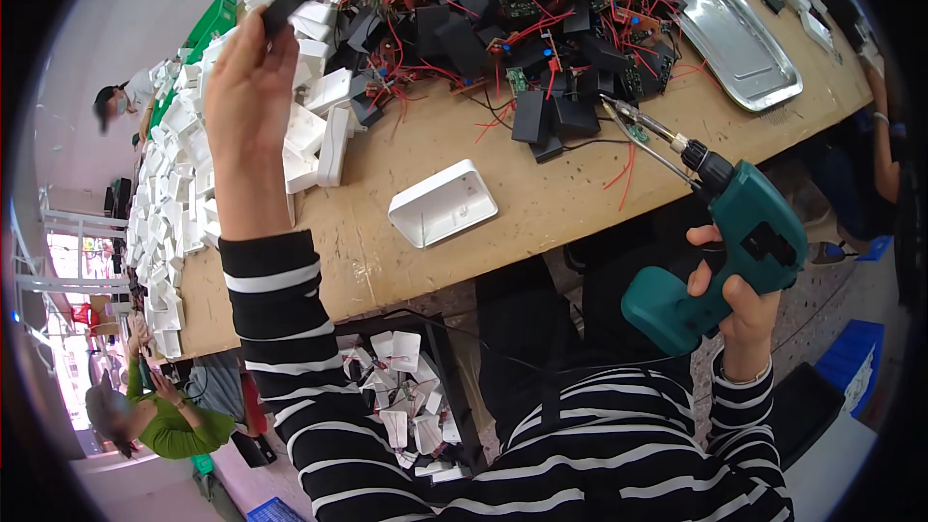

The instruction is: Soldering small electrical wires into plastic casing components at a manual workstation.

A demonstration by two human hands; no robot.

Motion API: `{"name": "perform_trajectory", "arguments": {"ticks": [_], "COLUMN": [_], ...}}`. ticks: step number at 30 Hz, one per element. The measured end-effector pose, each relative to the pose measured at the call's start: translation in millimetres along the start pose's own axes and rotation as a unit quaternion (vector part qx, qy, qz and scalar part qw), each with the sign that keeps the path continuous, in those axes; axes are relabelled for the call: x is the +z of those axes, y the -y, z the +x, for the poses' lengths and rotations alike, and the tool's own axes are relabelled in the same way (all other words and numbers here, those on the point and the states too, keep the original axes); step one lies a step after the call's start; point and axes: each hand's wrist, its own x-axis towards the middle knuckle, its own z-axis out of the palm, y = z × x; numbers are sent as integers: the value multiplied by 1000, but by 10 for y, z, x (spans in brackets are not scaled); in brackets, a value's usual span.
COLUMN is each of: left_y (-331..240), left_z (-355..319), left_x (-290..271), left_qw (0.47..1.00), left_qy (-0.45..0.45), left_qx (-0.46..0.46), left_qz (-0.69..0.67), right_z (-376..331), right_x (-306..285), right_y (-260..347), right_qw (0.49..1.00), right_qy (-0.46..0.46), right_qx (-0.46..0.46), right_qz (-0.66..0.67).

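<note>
My left hand (253, 87) is raised over the far left of the table, its fingers closed on a small black rectangular block (287, 10). In my right hand (737, 304) is a green soldering gun (764, 222), gripped by its handle. The gun's metal tip and thin feed tube point up and left, close to the black blocks (532, 116) at the pile's near edge. Between my hands an open white plastic housing (443, 205) lies near the table's front edge, its hollow side facing up.
Black blocks, circuit boards and red wires form a heap (464, 29) at the back. White housings (184, 164) crowd the left side. A metal tray (739, 48) rests at back right. Below the table, a dark box (459, 367) holds white pieces. Other people (179, 420) are nearby.
</note>
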Motion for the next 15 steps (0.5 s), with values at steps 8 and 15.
{"name": "perform_trajectory", "arguments": {"ticks": [8, 15], "left_y": [-396, -87], "left_z": [40, -833], "left_x": [161, -246], "left_qw": [984, 956], "left_qy": [39, -114], "left_qx": [40, 81], "left_qz": [-172, 259], "right_z": [-18, -1], "right_x": [-3, -36], "right_y": [-26, -67], "right_qw": [1000, 1000], "right_qy": [4, 15], "right_qx": [-8, 13], "right_qz": [12, 13]}}
